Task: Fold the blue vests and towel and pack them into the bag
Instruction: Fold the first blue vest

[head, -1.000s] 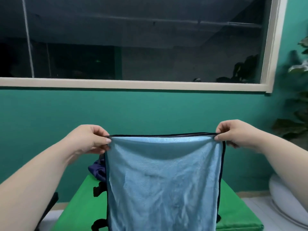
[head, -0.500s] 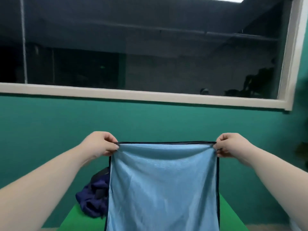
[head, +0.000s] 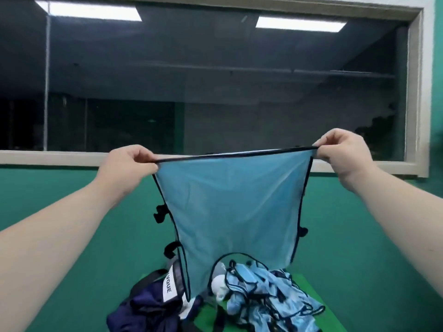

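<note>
Two pinches carry all of it. The fingers (head: 146, 156) of my left hand (head: 130, 162) are curled onto one corner of the blue vest (head: 235, 202), and my right hand (head: 341, 150) nips the other corner the same way. The dark-bound straight edge runs taut between them. I hold it high and wide so the cloth hangs flat in front of me. That way I can see its shape and find the line for the first fold. The black clips (head: 159, 213) dangle free along its sides, and I reckon they could catch if I fold carelessly.

Below the hanging hem, on the green table (head: 309, 282), the other light blue vests (head: 266, 295) lie in a tangled heap with their cords showing. The dark bag (head: 146, 307) slumps just to their left, with a white label on it. I cannot make out the towel. Behind everything are the green wall (head: 60, 192) and a dark window (head: 215, 80). By my reckoning the folding has barely begun.
</note>
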Demonstrator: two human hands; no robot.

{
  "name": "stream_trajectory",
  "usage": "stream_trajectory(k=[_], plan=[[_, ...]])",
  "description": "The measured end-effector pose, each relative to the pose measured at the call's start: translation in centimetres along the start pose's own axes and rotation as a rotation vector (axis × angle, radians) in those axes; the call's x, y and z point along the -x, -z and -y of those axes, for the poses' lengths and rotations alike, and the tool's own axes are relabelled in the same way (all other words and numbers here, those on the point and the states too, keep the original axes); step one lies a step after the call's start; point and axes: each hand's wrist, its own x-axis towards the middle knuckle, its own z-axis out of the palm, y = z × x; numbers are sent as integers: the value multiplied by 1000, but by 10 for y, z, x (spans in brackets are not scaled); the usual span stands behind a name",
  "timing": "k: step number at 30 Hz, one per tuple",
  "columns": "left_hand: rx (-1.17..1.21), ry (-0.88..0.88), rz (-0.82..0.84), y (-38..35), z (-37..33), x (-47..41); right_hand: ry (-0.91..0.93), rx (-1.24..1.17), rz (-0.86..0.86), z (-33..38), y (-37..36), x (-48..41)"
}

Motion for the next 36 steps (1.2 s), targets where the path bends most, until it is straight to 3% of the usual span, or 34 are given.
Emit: stream_trajectory(k=[4,15,20,25,36], plan=[[-157,90,109,1,43,76,-94,115,133,-43,22,79],[-312,313,523,8,122,313,-559,366,547,-161,101,320],[-419,377,674,19,137,368,-737,435,791,-166,120,351],[-369,439,720,24,138,390,-720,483,900,-159,129,360],[-363,383,796,41,109,389,-791,289,923,-147,153,371]])
